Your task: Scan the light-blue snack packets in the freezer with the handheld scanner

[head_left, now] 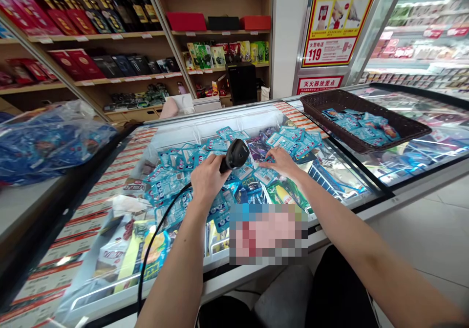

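Left hand clamped scanner; right hand at blue packet, grip unclear. Packet looked light, slick; edge suited pinching.

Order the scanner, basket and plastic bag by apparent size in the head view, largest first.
1. Plastic bag, cut off at left
2. Basket
3. Scanner, handle partly hidden by the left hand

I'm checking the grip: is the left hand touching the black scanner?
Touching. The head view shows the left hand closed around the black scanner, whose wide end juts out beyond the hand.
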Demonstrator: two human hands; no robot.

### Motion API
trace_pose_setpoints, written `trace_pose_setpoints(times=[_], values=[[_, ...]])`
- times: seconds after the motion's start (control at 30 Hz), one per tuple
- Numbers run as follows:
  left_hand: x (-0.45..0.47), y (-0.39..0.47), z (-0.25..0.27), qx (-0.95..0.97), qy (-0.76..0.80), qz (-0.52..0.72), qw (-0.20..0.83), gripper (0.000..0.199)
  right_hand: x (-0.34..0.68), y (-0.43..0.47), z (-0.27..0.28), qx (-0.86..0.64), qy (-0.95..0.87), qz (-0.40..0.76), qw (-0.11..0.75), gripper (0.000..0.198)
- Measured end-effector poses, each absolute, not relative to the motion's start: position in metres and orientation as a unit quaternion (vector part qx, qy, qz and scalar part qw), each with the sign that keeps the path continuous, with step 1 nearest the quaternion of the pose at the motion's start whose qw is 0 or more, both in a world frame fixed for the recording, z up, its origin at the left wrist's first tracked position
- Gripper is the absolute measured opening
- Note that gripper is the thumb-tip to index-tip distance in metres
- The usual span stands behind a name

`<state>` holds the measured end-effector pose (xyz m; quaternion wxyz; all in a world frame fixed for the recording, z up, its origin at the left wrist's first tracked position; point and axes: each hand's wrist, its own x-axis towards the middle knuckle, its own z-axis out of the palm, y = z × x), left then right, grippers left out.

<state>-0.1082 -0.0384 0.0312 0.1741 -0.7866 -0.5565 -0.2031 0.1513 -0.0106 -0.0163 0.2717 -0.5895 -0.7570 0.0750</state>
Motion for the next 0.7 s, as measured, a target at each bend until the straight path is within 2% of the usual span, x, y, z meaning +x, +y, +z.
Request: trace_pose_setpoints(times=[0.17, 0.47, 0.6, 0.7], values=[[-0.106, -0.04, 0.03, -0.794, -0.55, -0.191, 0.175, 0.031, 0.161, -0.012, -0.017, -0.613, -0.72, 0.084, 0.316, 0.043], [-0.104, -0.041, 0.03, -0.803, -0.546, -0.174, 0.161, 0.033, 0.17, -0.011, -0.014, -0.638, -0.674, 0.134, 0.349, 0.045], [-0.104, -0.041, 0.029, -0.805, -0.543, -0.176, 0.161, 0.032, 0.175, -0.008, -0.013, -0.611, -0.678, 0.16, 0.377, 0.032], [-0.104, -0.041, 0.028, -0.804, -0.543, -0.178, 0.165, 0.031, 0.18, -0.005, -0.013, -0.591, -0.669, 0.236, 0.384, 0.027]])
